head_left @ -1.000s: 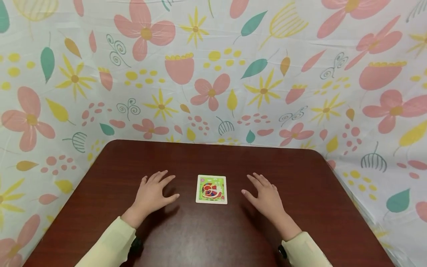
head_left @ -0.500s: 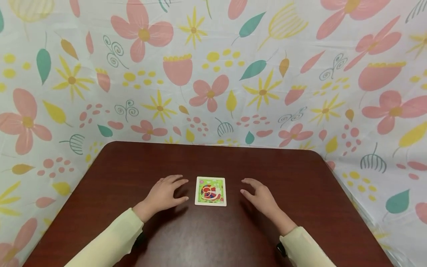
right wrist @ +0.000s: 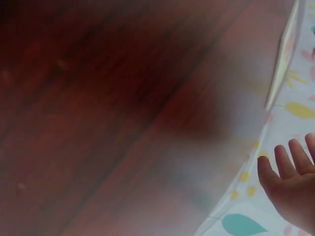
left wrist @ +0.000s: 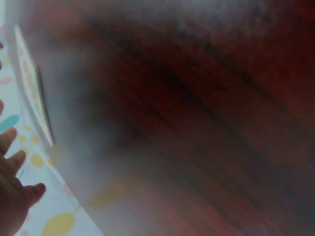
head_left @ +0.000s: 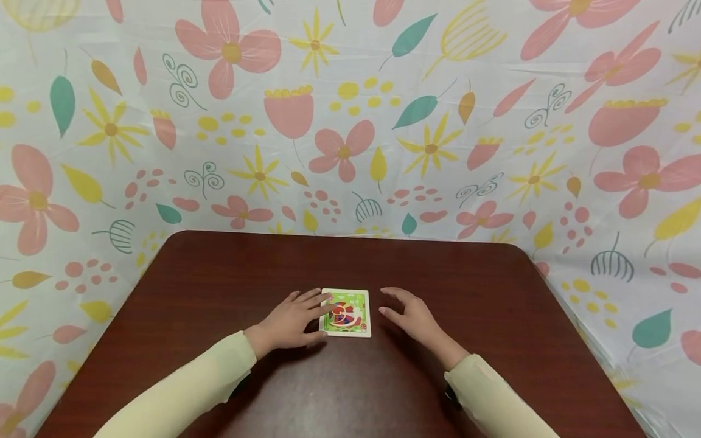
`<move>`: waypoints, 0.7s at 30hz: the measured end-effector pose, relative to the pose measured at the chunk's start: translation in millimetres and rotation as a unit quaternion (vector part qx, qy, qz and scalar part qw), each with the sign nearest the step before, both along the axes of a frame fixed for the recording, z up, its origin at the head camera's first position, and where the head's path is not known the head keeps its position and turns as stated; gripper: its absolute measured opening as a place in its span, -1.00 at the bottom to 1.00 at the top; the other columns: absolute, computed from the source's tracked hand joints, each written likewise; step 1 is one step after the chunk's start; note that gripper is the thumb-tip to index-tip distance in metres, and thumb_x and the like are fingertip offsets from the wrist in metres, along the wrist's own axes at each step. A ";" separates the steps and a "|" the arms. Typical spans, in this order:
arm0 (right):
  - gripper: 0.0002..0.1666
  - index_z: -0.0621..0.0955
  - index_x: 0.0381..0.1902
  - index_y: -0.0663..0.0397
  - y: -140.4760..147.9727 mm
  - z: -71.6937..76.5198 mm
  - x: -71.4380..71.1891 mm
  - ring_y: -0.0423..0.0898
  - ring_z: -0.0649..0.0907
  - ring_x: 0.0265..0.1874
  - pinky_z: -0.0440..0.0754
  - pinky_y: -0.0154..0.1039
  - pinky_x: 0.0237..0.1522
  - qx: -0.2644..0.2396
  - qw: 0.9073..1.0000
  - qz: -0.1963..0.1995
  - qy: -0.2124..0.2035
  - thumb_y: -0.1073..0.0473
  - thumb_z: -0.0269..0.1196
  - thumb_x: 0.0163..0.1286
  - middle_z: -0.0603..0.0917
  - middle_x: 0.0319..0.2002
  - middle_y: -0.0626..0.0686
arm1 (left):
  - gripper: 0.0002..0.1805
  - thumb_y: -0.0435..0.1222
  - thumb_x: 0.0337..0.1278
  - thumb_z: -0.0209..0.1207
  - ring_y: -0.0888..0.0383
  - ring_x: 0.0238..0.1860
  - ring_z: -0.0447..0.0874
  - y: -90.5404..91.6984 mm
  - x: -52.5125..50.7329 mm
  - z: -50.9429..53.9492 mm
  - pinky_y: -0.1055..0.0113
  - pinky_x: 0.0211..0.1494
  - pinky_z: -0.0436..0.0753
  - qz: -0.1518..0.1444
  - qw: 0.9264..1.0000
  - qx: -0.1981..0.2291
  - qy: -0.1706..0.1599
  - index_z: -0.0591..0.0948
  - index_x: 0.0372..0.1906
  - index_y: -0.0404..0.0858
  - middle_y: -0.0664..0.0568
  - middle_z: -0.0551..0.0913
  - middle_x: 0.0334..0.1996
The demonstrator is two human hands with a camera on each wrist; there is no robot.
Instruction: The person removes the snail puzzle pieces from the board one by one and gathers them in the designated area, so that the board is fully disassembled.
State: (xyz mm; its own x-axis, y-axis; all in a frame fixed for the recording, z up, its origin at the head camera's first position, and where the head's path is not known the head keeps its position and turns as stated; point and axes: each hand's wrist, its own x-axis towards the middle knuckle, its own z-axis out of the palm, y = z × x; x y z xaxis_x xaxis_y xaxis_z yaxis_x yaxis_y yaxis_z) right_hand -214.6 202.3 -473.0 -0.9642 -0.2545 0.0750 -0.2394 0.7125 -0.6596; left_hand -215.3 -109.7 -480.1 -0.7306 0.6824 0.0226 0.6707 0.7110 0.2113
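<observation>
A small square picture board (head_left: pixel 353 316) with a cream border lies flat on the table. A red and multicoloured snail on green is printed on it. My left hand (head_left: pixel 287 321), fingers spread, reaches over the board's left edge; whether the fingertips touch it I cannot tell. To the right of the board, with a small gap, my right hand (head_left: pixel 413 319) hovers with its fingers extended and slightly bent. The left wrist view catches the board (left wrist: pixel 34 88) edge-on, and part of the left hand (left wrist: pixel 15 191). In the right wrist view the board (right wrist: pixel 283 59) stands beyond the right hand (right wrist: pixel 290 189).
The dark reddish-brown table (head_left: pixel 350 389) has rounded far corners. A white cloth (head_left: pixel 350 201) printed with flowers and leaves hangs behind it and along its sides.
My left hand has moved right, from beside the board to over its left edge. My right hand has come a little to the left, closer to the board. The board stays in place.
</observation>
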 end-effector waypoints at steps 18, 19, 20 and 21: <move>-0.45 0.57 0.34 0.14 -15.8 -13.7 -20.9 0.22 0.54 0.39 0.50 0.23 0.38 0.002 0.999 0.031 -0.030 0.14 0.34 0.44 0.58 0.36 0.22 | -0.44 0.06 0.57 -0.04 0.00 0.65 0.16 27.5 -18.4 -6.2 -0.19 0.59 0.28 -0.072 0.994 -0.079 -0.014 0.31 0.56 0.19 0.11 0.24 0.62; -0.45 0.57 0.34 0.14 -16.2 -14.0 -21.2 0.22 0.54 0.39 0.50 0.24 0.38 0.002 0.999 0.032 -0.029 0.14 0.34 0.44 0.58 0.36 0.22 | -0.44 0.06 0.57 -0.04 0.01 0.64 0.16 28.3 -18.6 -6.1 -0.18 0.59 0.28 -0.073 0.994 -0.080 -0.013 0.31 0.56 0.19 0.11 0.24 0.62; -0.46 0.58 0.33 0.15 -16.6 -14.1 -21.4 0.23 0.54 0.39 0.50 0.24 0.38 0.003 0.999 0.032 -0.028 0.14 0.34 0.44 0.58 0.36 0.23 | -0.44 0.06 0.57 -0.04 0.01 0.64 0.17 29.2 -18.8 -6.1 -0.18 0.58 0.29 -0.074 0.994 -0.081 -0.011 0.31 0.56 0.19 0.11 0.23 0.62; -0.46 0.58 0.33 0.15 -16.7 -14.0 -21.4 0.23 0.54 0.39 0.49 0.24 0.38 0.003 0.999 0.032 -0.029 0.14 0.33 0.44 0.58 0.36 0.23 | -0.44 0.06 0.57 -0.04 0.00 0.64 0.18 29.9 -19.0 -5.7 -0.18 0.57 0.30 -0.076 0.994 -0.082 -0.008 0.31 0.56 0.19 0.11 0.24 0.62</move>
State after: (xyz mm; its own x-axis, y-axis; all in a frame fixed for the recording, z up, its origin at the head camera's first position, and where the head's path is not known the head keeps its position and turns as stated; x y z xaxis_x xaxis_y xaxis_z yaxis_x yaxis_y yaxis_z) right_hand -236.0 185.5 -487.0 -0.9484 -0.3166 0.0189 -0.2471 0.7002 -0.6698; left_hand -234.3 -79.7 -485.8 -0.6189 0.7779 -0.1088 0.7699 0.6282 0.1124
